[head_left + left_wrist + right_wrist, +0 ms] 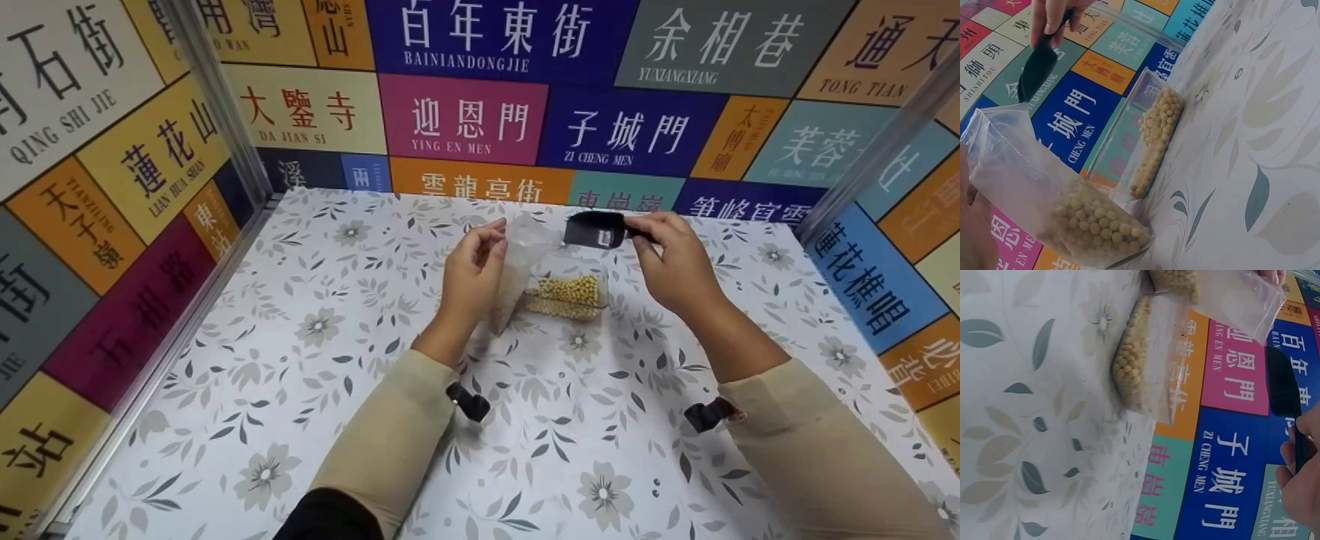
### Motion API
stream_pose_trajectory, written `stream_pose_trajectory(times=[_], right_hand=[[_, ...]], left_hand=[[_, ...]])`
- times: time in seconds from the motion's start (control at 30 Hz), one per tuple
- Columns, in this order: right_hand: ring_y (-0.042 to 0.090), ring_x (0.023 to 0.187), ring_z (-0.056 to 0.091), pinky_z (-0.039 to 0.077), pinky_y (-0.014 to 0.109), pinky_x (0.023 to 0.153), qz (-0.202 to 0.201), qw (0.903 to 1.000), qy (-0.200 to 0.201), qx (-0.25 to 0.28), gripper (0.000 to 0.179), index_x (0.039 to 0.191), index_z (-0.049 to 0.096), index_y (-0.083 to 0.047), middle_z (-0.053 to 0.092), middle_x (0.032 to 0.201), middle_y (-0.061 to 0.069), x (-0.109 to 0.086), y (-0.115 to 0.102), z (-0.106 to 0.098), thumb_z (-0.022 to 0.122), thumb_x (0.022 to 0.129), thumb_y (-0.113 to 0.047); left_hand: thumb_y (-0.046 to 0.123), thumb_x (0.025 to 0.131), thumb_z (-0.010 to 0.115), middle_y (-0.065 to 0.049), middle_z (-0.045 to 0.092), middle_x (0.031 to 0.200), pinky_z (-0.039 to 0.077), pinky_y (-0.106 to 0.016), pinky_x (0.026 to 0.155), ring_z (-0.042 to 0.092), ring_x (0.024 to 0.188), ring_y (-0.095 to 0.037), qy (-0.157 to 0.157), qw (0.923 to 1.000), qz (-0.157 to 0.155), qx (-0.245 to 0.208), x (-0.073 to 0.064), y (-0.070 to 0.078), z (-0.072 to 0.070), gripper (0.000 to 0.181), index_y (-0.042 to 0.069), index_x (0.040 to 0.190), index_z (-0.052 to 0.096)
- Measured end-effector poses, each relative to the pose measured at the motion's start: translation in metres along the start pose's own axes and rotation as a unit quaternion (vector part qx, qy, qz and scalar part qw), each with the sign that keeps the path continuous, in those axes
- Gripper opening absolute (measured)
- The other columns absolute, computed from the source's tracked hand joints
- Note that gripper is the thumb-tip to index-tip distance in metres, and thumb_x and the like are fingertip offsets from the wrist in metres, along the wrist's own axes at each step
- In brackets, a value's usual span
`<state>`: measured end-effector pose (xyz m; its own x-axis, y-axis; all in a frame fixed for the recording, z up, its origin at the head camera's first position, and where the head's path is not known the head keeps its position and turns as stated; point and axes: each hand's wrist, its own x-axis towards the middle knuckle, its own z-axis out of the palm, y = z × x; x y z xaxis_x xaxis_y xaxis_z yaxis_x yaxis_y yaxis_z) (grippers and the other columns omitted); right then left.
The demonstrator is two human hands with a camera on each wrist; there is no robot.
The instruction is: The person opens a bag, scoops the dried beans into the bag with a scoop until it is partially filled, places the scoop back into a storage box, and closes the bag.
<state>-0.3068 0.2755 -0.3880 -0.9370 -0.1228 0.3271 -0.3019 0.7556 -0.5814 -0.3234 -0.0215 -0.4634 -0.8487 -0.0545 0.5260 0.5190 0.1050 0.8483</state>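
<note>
My left hand (pixel 472 271) grips a clear plastic bag (pixel 513 289) near its top. Round, pale yellow beans fill the lower part of the bag (pixel 1100 225), which is tilted. In my right hand (pixel 679 264) is the handle of a black scoop (pixel 595 229), raised at the bag's mouth. Whether anything lies in the scoop cannot be seen. Beneath it on the table stands a clear rectangular container (pixel 1116 138), with a heap of the same yellow beans (pixel 574 289) inside, higher toward one end. The bag hangs just left of this container.
A white cloth with grey flowers and leaves covers the table (pixel 315 420). Colourful panels (pixel 461 120) with Chinese lettering stand behind it and along both sides, with metal posts (pixel 225 105) at the corners.
</note>
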Motion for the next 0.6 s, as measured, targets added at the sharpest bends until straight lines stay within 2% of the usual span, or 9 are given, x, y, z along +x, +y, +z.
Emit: stream_pose_trajectory(times=[0.13, 0.27, 0.43, 0.6], right_hand=[[0.036, 0.138, 0.056, 0.051, 0.058, 0.112, 0.025, 0.9985, -0.042, -0.024, 0.037, 0.147, 0.064, -0.012, 0.059, 0.143, 0.012, -0.003, 0.010, 0.005, 0.052, 0.113, -0.016], [0.038, 0.133, 0.058, 0.053, 0.059, 0.104, 0.039, 0.9914, -0.104, -0.069, 0.037, 0.148, 0.064, -0.012, 0.060, 0.142, 0.013, -0.005, 0.014, 0.013, 0.051, 0.113, -0.015], [0.038, 0.129, 0.060, 0.053, 0.057, 0.103, 0.025, 0.9824, -0.152, -0.105, 0.037, 0.145, 0.065, -0.008, 0.062, 0.138, 0.015, -0.005, 0.019, 0.024, 0.051, 0.111, -0.011], [0.041, 0.128, 0.062, 0.053, 0.060, 0.107, -0.002, 0.9769, -0.165, -0.136, 0.034, 0.140, 0.069, -0.005, 0.064, 0.133, 0.018, -0.005, 0.019, 0.029, 0.053, 0.110, -0.009]], left_hand=[[0.016, 0.110, 0.061, -0.012, 0.069, 0.145, 0.055, -0.024, 0.115, 0.068, 0.133, -0.017, -0.001, 0.9999, 0.002, -0.013, 0.000, -0.001, 0.000, 0.013, 0.005, 0.115, 0.066], [0.015, 0.109, 0.061, -0.009, 0.070, 0.145, 0.054, -0.024, 0.116, 0.067, 0.134, -0.017, 0.002, 0.9998, -0.003, -0.020, 0.000, -0.001, 0.000, 0.012, 0.006, 0.114, 0.067], [0.015, 0.109, 0.061, -0.004, 0.070, 0.145, 0.054, -0.023, 0.116, 0.066, 0.135, -0.016, 0.004, 0.9998, -0.010, -0.020, 0.000, -0.002, 0.000, 0.011, 0.008, 0.114, 0.067], [0.015, 0.109, 0.062, -0.004, 0.070, 0.146, 0.053, -0.022, 0.116, 0.066, 0.136, -0.015, 0.000, 0.9999, -0.011, -0.012, 0.000, -0.001, -0.001, 0.011, 0.008, 0.115, 0.067]])
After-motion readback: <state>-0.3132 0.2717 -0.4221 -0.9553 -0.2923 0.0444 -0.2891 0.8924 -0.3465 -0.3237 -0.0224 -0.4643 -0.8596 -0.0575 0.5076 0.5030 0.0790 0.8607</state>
